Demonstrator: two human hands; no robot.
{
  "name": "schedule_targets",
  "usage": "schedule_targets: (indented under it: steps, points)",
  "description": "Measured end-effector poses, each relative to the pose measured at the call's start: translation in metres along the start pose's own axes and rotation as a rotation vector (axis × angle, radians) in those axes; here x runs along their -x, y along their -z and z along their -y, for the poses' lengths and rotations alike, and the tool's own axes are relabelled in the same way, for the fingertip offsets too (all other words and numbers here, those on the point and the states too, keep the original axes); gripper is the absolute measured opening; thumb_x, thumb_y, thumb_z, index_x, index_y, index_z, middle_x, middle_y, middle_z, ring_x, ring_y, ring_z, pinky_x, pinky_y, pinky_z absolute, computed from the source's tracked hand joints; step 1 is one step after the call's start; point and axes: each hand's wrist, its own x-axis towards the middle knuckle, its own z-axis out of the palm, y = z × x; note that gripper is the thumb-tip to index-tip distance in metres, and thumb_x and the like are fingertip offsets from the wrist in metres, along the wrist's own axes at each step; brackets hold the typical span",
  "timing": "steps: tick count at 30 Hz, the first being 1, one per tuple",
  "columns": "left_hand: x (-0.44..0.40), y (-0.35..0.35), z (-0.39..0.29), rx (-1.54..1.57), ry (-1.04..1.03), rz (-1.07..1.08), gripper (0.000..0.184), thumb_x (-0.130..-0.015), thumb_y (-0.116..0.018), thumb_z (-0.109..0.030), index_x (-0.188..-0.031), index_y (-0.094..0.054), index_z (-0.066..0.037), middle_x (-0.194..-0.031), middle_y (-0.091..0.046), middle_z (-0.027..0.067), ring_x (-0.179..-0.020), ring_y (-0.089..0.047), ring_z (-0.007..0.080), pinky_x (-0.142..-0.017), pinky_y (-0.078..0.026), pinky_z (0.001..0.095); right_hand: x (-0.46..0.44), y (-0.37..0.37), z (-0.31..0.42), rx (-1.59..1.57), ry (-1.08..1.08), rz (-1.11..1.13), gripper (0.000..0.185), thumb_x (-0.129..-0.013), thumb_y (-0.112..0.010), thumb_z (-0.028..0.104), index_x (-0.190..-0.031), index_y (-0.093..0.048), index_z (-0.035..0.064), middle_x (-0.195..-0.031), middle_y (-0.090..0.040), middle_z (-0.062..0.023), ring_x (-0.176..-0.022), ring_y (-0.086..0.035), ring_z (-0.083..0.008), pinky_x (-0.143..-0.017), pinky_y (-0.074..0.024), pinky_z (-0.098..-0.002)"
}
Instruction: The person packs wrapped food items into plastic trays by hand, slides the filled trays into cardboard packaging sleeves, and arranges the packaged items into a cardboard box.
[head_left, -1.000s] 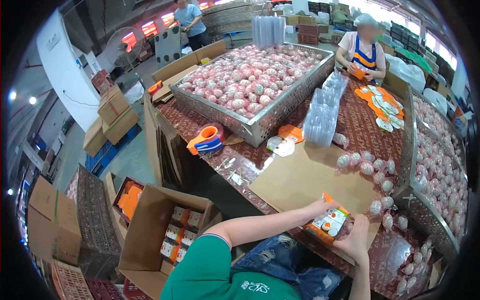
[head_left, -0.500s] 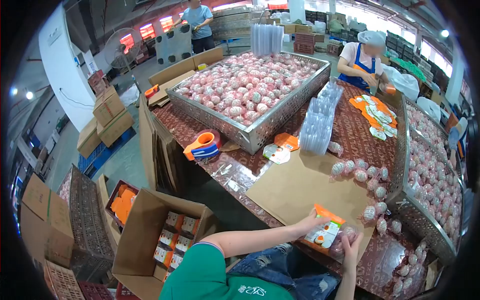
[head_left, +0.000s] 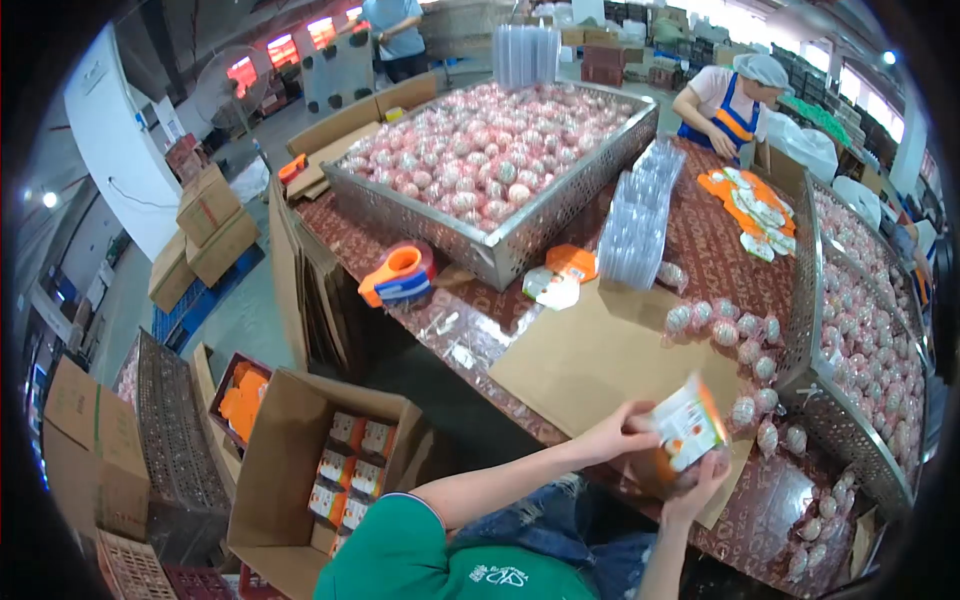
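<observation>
My left hand (head_left: 627, 432) pinches the left side of an orange and white printed package (head_left: 690, 425). Under its right part, my right hand (head_left: 700, 482) is closed round the lower edge, and the package is tilted and partly blurred. A brown cardboard sheet (head_left: 580, 350) lies beneath on the table. Wrapped eggs (head_left: 724, 333) form a curved row to the right of the sheet. Beyond it stand stacked clear plastic trays (head_left: 635, 235), with orange and white cards (head_left: 552, 290) beside them.
A metal tray (head_left: 490, 262) heaped with wrapped eggs stands at the back, another (head_left: 850, 420) at the right. An orange tape dispenser (head_left: 398, 277) sits at the table edge. An open carton (head_left: 290, 420) holds packages at lower left. A co-worker (head_left: 730, 110) bends over the far side.
Both hands have lifted and tipped the package more upright, its printed face turning. The co-worker at the far side has leaned down, with hands lowered to the table.
</observation>
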Motion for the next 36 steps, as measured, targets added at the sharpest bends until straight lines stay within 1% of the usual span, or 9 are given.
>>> schedule_targets:
  steps: [1, 4, 6, 9, 15, 20, 25, 33, 36]
  points:
    - [-0.002, -0.014, 0.005, 0.323, 0.039, -0.093, 0.079, -0.084, -0.077, -0.021, -0.145, -0.03, 0.0, -0.137, -0.048, 0.0125, -0.126, -0.048, 0.0207, -0.107, -0.04, 0.0363, 0.002, -0.004, -0.008, -0.018, 0.054, -0.064, 0.043, -0.096, -0.059, 0.017, -0.132, -0.038, 0.0047, -0.126, -0.051, -0.0101, -0.117, -0.052, -0.0214, -0.101, -0.0435, -0.0379]
    - [-0.013, -0.041, 0.006, 0.452, -0.133, -0.372, 0.082, -0.081, -0.077, -0.009, -0.142, -0.022, -0.001, -0.133, -0.049, 0.0104, -0.123, -0.049, 0.0177, -0.104, -0.043, 0.0364, 0.01, -0.017, -0.014, 0.247, 0.149, -0.003, 0.046, -0.095, -0.063, 0.017, -0.131, -0.037, 0.0043, -0.117, -0.05, -0.007, -0.108, -0.05, -0.0172, -0.092, -0.0442, -0.0342]
    - [-0.019, -0.025, 0.0, 0.336, -0.284, -0.187, 0.091, -0.075, -0.081, -0.011, -0.143, -0.02, -0.004, -0.128, -0.05, 0.0111, -0.121, -0.051, 0.0197, -0.103, -0.044, 0.0372, -0.026, 0.021, -0.013, 0.172, -0.019, 0.225, 0.052, -0.094, -0.063, 0.019, -0.135, -0.035, 0.0031, -0.127, -0.049, -0.0117, -0.119, -0.048, -0.0218, -0.101, -0.0411, -0.0378]
    - [-0.022, -0.006, -0.016, -0.116, -0.417, -0.051, 0.095, -0.068, -0.084, -0.018, -0.143, -0.027, -0.007, -0.126, -0.052, 0.0143, -0.117, -0.054, 0.0285, -0.101, -0.044, 0.039, -0.047, -0.012, 0.038, 0.081, 0.362, 0.409, 0.059, -0.089, -0.064, 0.025, -0.135, -0.036, 0.0021, -0.143, -0.041, -0.0212, -0.135, -0.039, -0.0317, -0.112, -0.0322, -0.0455]
    - [-0.034, -0.012, 0.0, -0.109, -0.695, -0.026, 0.077, -0.071, -0.082, -0.022, -0.133, -0.039, -0.01, -0.137, -0.043, 0.0158, -0.127, -0.045, 0.0297, -0.106, -0.038, 0.0417, -0.036, -0.047, 0.032, 0.389, 0.374, 0.447, 0.049, -0.088, -0.059, 0.033, -0.123, -0.045, 0.0025, -0.131, -0.049, -0.0203, -0.119, -0.05, -0.0299, -0.103, -0.0384, -0.043]
    - [-0.032, -0.007, 0.031, -0.085, -0.596, 0.005, 0.077, -0.07, -0.082, -0.023, -0.133, -0.039, -0.008, -0.137, -0.043, 0.0187, -0.126, -0.045, 0.03, -0.105, -0.038, 0.042, -0.036, -0.028, -0.006, 0.354, 0.368, 0.418, 0.062, -0.092, -0.051, 0.053, -0.129, -0.042, 0.0036, -0.135, -0.044, -0.018, -0.122, -0.045, -0.0297, -0.104, -0.0389, -0.045]
    - [-0.006, -0.016, 0.028, -0.189, -0.354, -0.18, 0.089, -0.068, -0.086, -0.029, -0.138, -0.036, -0.005, -0.134, -0.046, 0.0178, -0.124, -0.049, 0.0325, -0.104, -0.039, 0.0414, -0.033, -0.028, -0.013, 0.328, 0.483, 0.377, 0.062, -0.092, -0.05, 0.052, -0.127, -0.042, 0.0024, -0.129, -0.047, -0.0199, -0.118, -0.047, -0.0301, -0.102, -0.0385, -0.0439]
    - [0.012, -0.029, 0.02, -0.125, -0.37, -0.317, 0.089, -0.062, -0.088, -0.028, -0.134, -0.04, -0.004, -0.126, -0.052, 0.0182, -0.118, -0.052, 0.0366, -0.103, -0.041, 0.0422, -0.03, -0.037, 0.0, 0.507, 0.553, 0.391, 0.064, -0.092, -0.043, 0.049, -0.128, -0.042, -0.0039, -0.131, -0.048, -0.0208, -0.119, -0.05, -0.0341, -0.102, -0.0426, -0.0487]
    - [0.027, -0.029, 0.014, 0.016, -0.262, -0.365, 0.087, -0.062, -0.09, -0.029, -0.13, -0.042, -0.005, -0.124, -0.055, 0.0172, -0.116, -0.055, 0.0322, -0.102, -0.043, 0.039, -0.018, -0.048, 0.008, 0.41, 0.257, 0.47, 0.06, -0.095, -0.04, 0.048, -0.134, -0.041, 0.0024, -0.14, -0.044, -0.021, -0.126, -0.046, -0.0354, -0.105, -0.0406, -0.0517]
